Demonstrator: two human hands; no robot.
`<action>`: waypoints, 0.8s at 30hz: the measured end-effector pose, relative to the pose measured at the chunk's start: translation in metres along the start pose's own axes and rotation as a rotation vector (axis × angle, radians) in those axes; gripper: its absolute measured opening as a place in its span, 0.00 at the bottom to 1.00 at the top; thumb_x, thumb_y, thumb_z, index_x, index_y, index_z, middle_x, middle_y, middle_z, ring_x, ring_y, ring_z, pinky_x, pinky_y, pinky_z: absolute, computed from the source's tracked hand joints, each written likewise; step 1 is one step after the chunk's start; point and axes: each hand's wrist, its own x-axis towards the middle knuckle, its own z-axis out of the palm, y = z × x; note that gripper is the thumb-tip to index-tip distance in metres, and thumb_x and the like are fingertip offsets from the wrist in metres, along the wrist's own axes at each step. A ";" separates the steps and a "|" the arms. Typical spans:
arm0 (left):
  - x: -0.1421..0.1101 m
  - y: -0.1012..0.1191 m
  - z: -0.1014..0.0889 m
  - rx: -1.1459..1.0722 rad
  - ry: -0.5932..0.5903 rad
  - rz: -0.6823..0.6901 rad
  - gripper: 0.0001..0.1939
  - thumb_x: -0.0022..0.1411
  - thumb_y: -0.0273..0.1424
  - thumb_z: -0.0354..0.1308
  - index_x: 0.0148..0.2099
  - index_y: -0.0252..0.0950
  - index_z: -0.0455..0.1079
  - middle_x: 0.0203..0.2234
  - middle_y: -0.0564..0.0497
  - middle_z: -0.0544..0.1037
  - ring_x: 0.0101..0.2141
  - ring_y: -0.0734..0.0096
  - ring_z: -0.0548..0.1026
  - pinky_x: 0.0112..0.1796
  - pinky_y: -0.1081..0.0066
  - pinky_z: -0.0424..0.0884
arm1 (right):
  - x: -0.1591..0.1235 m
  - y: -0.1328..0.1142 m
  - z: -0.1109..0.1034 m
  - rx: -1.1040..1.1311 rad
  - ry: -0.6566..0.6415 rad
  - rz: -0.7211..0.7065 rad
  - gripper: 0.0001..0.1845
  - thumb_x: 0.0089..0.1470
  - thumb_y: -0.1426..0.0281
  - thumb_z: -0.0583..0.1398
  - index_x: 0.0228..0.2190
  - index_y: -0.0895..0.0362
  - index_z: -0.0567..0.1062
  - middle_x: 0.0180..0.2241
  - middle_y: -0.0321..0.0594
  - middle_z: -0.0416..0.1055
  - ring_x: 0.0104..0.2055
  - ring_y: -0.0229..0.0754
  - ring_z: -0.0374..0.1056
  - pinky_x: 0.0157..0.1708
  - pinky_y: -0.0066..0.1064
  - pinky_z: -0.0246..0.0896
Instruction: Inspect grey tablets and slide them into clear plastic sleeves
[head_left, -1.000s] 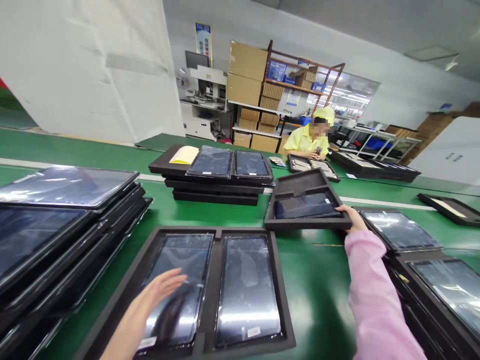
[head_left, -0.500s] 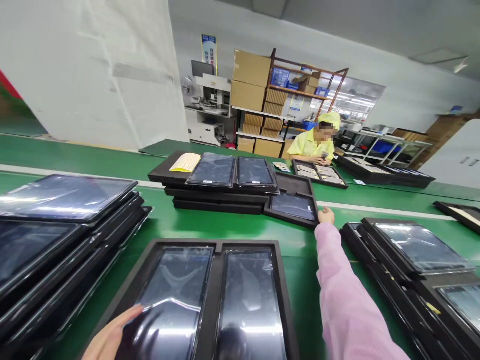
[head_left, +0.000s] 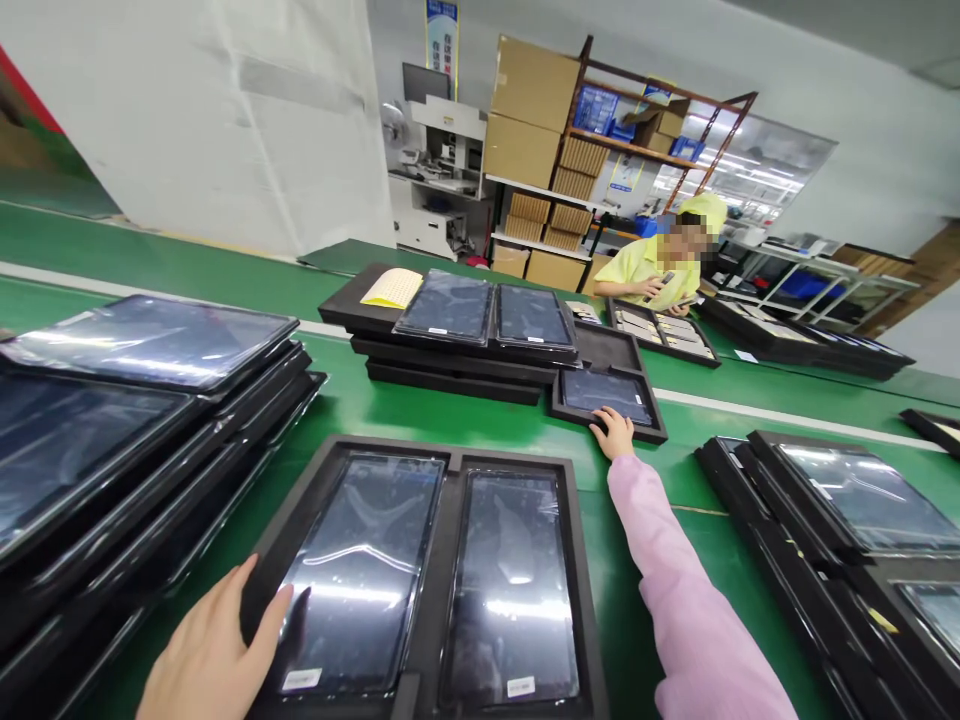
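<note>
Close in front of me lies a black foam tray [head_left: 589,590] with two dark display panels side by side, the left panel [head_left: 375,540] and the right panel [head_left: 514,560], each with a white label. My left hand [head_left: 210,645] straddles this tray's left rim, thumb inside and fingers along the outer side. Farther off, a second black tray [head_left: 651,415] holds one panel [head_left: 604,393] in its near compartment; the far compartment is bare. My right hand [head_left: 616,434] grips this tray's front rim, fingertips over the edge by the panel.
At left stands a tall stack of panel trays [head_left: 172,345], at right another stack [head_left: 862,490]. A tray stack with two panels [head_left: 450,305] and a yellow paper [head_left: 394,288] is behind, on the green bench [head_left: 450,425]. A person in yellow [head_left: 645,265] sits across, near a tray of small parts [head_left: 664,330].
My right hand set the one-panel tray down farther back, against the rear stack, then shifted left along its front rim. My left hand moved from above the near panel to the near tray's left rim.
</note>
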 end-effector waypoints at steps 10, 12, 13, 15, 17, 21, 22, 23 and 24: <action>-0.013 0.041 -0.037 -0.069 -0.057 -0.039 0.36 0.68 0.46 0.41 0.67 0.24 0.60 0.63 0.32 0.70 0.62 0.42 0.70 0.59 0.50 0.68 | -0.003 0.004 -0.006 -0.006 -0.094 -0.064 0.20 0.65 0.61 0.62 0.54 0.56 0.72 0.56 0.46 0.71 0.53 0.49 0.72 0.52 0.48 0.72; -0.015 0.042 -0.038 -0.087 -0.053 -0.039 0.36 0.68 0.45 0.40 0.67 0.23 0.59 0.64 0.31 0.69 0.63 0.42 0.69 0.59 0.49 0.68 | 0.007 0.001 -0.008 0.015 -0.105 -0.076 0.20 0.65 0.61 0.62 0.55 0.56 0.72 0.56 0.46 0.71 0.53 0.49 0.72 0.51 0.48 0.72; -0.015 0.042 -0.038 -0.099 -0.041 -0.036 0.36 0.69 0.45 0.40 0.67 0.24 0.59 0.64 0.31 0.69 0.63 0.42 0.69 0.59 0.49 0.67 | 0.013 -0.001 -0.008 0.025 -0.108 -0.082 0.20 0.65 0.61 0.62 0.55 0.56 0.72 0.56 0.46 0.71 0.53 0.49 0.72 0.51 0.48 0.72; -0.016 0.042 -0.036 -0.122 -0.020 -0.029 0.35 0.68 0.45 0.41 0.67 0.26 0.60 0.64 0.33 0.70 0.62 0.43 0.70 0.59 0.50 0.68 | 0.026 -0.005 -0.008 0.046 -0.111 -0.094 0.20 0.65 0.61 0.62 0.55 0.56 0.72 0.56 0.46 0.71 0.53 0.49 0.72 0.51 0.48 0.72; -0.018 0.043 -0.034 -0.137 0.006 -0.026 0.33 0.68 0.45 0.43 0.66 0.28 0.61 0.62 0.35 0.72 0.61 0.45 0.72 0.58 0.51 0.69 | 0.037 -0.010 -0.007 0.064 -0.116 -0.107 0.20 0.65 0.61 0.62 0.54 0.56 0.72 0.55 0.46 0.71 0.52 0.48 0.72 0.51 0.47 0.72; -0.021 0.044 -0.030 -0.140 0.085 -0.032 0.33 0.70 0.45 0.40 0.65 0.27 0.62 0.62 0.34 0.72 0.60 0.46 0.72 0.59 0.52 0.68 | 0.045 -0.016 0.000 0.091 -0.137 -0.130 0.20 0.65 0.61 0.62 0.54 0.56 0.72 0.55 0.46 0.71 0.52 0.48 0.72 0.50 0.47 0.72; -0.021 0.044 -0.030 -0.142 0.083 -0.034 0.33 0.70 0.45 0.40 0.66 0.27 0.62 0.62 0.34 0.72 0.60 0.46 0.72 0.59 0.52 0.68 | 0.045 -0.016 0.001 0.096 -0.142 -0.133 0.20 0.65 0.61 0.62 0.54 0.56 0.72 0.55 0.46 0.71 0.52 0.48 0.72 0.50 0.47 0.72; -0.020 0.043 -0.029 -0.145 0.069 -0.037 0.33 0.69 0.46 0.41 0.65 0.28 0.63 0.62 0.35 0.73 0.60 0.46 0.72 0.58 0.52 0.69 | 0.044 -0.016 0.002 0.101 -0.146 -0.135 0.20 0.65 0.61 0.62 0.54 0.56 0.72 0.55 0.46 0.71 0.52 0.48 0.72 0.50 0.47 0.72; -0.019 0.041 -0.029 -0.148 0.048 -0.038 0.33 0.69 0.46 0.42 0.65 0.29 0.63 0.62 0.35 0.73 0.60 0.45 0.73 0.58 0.51 0.69 | 0.043 -0.015 0.003 0.105 -0.149 -0.134 0.20 0.65 0.61 0.62 0.54 0.56 0.72 0.55 0.46 0.71 0.52 0.48 0.72 0.50 0.47 0.72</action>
